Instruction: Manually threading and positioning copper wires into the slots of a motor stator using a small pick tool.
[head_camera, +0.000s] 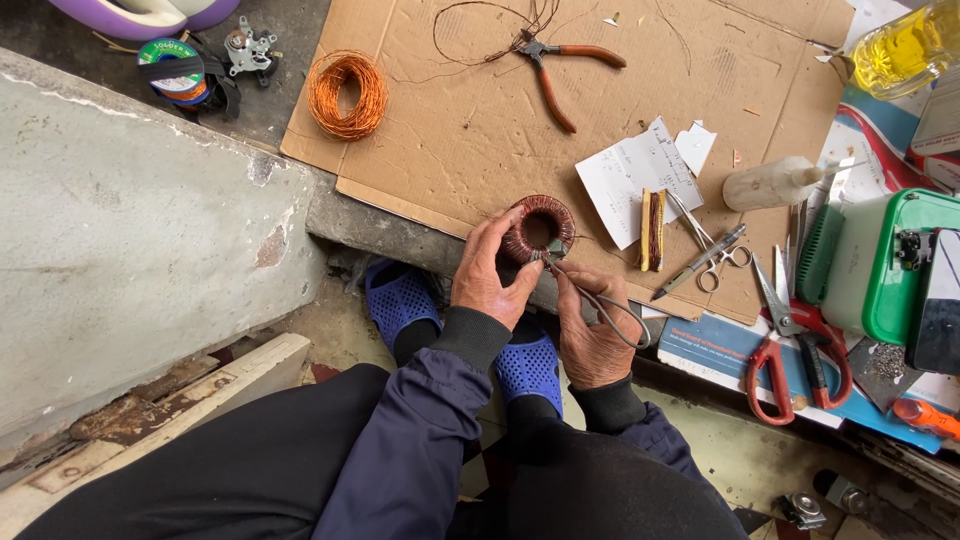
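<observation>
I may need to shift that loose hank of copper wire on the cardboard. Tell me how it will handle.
The loose copper wire hank would probably feel light, since it is thin strands around an open middle. It likely flexes and sags rather than staying stiff. Lying flat on the cardboard, it should slide, not roll, though stray strands may snag.

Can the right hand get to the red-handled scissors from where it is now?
Probably yes. The right hand sits just left of the red-handled scissors, which lie uncovered on the blue sheet with nothing standing between them. But that hand is pinching a small metal tool at the copper-wound ring, so it would need freeing first.
</observation>
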